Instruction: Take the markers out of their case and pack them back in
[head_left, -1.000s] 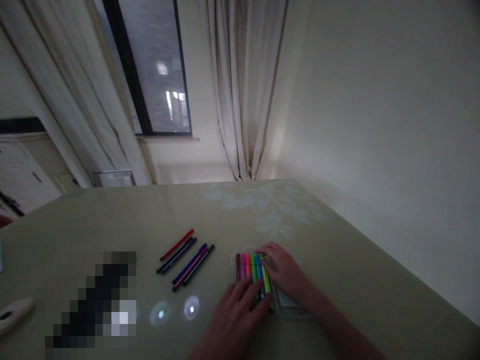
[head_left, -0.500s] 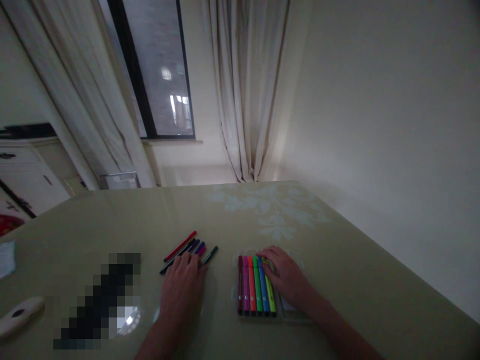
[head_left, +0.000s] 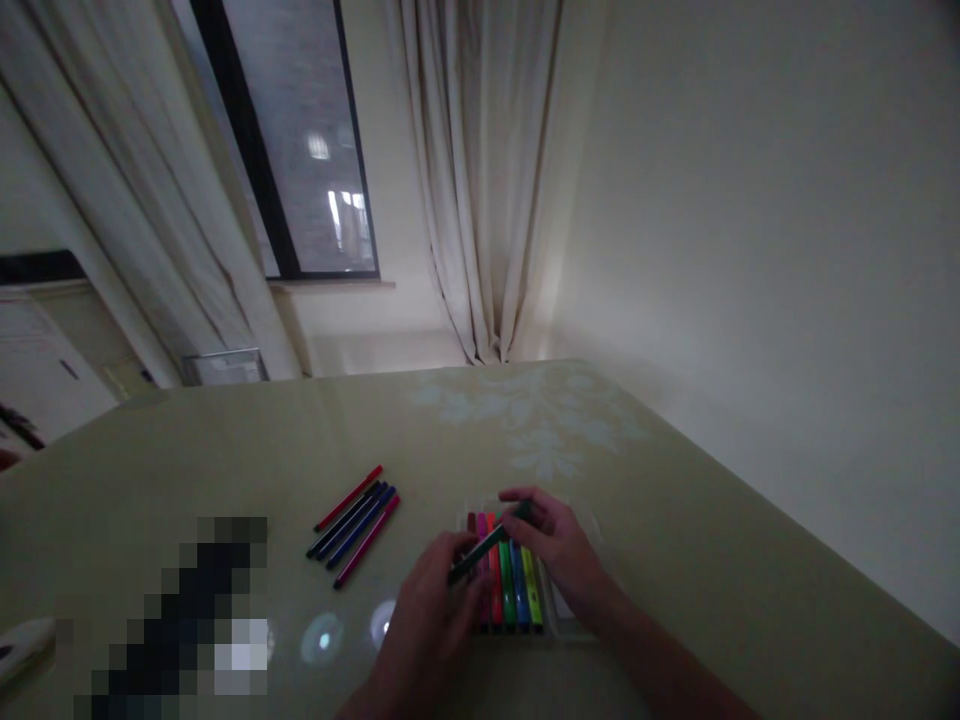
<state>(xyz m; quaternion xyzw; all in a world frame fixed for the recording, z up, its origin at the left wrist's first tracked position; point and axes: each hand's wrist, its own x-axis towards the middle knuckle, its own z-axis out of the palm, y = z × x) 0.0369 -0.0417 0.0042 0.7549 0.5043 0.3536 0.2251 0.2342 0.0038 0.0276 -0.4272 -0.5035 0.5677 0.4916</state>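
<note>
A dark green felt-tip pen (head_left: 487, 545) slants above the clear plastic case (head_left: 561, 620), held between my two hands. My left hand (head_left: 439, 600) has its fingers closed around the lower end. At the upper end, my right hand (head_left: 559, 540) pinches the pen between thumb and fingers. Beneath them, several coloured felt-tip pens (head_left: 520, 590) lie side by side in the case, brown, magenta, orange, green, blue and yellow; their upper ends are partly covered by my hands. To the left, a loose group of felt-tip pens (head_left: 360, 525), red, dark, blue and crimson, lies on the table.
The glossy table (head_left: 247, 440) carries a pale floral pattern (head_left: 547, 430) toward its far side. A pixelated dark object (head_left: 187, 610) and a white object (head_left: 26, 645) lie at the left. A wall (head_left: 787, 300) runs along the table's right edge.
My left hand has moved right from the loose pens to the case, bringing the dark green pen. My right hand has come off the pens in the case and taken hold of its upper end.
</note>
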